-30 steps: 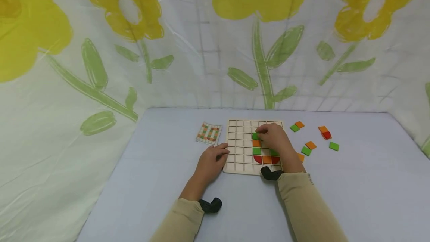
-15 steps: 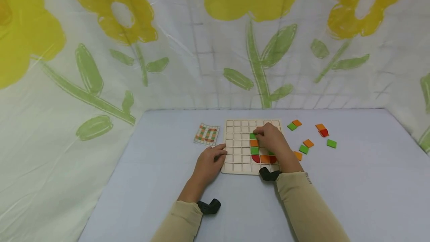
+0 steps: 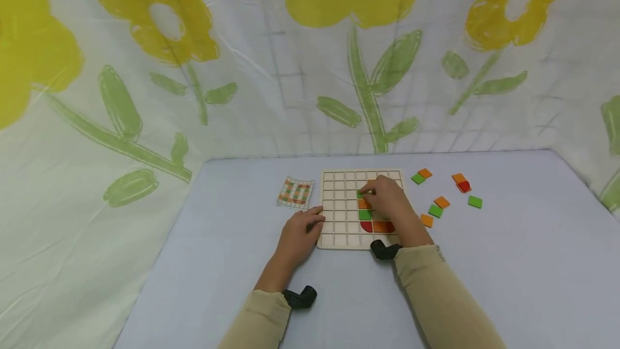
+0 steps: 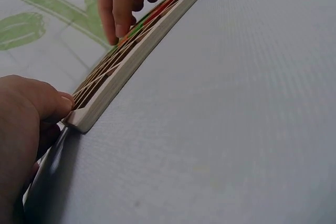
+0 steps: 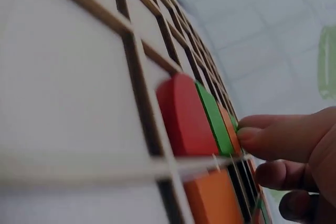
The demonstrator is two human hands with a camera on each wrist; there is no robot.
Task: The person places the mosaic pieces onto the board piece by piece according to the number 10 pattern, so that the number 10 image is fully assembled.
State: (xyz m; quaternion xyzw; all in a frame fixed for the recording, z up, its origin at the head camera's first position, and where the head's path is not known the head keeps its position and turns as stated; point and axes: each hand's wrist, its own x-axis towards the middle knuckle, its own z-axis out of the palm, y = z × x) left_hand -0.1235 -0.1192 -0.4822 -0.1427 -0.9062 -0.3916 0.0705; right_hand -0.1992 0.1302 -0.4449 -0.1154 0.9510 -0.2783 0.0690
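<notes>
A pale wooden grid board lies on the table. My left hand rests at its left edge, with fingertips touching the rim; in the left wrist view a fingertip lies on the corner. Over the board's right half, my right hand pinches at a green tile with thumb and index finger. Below that tile in the same column sit an orange tile, another green tile and a red rounded tile. An orange tile lies beside the red one. The right hand hides part of the board.
A small pattern card with coloured squares lies left of the board. Loose tiles are scattered to the right, among them a green tile, an orange tile and a red rounded piece on orange. A flower-printed cloth hangs behind the table.
My right hand stays at the green tile, its fingers shifting slightly across it, and an orange tile beyond it has come into sight. The left hand keeps its place; the whole view shifts a little.
</notes>
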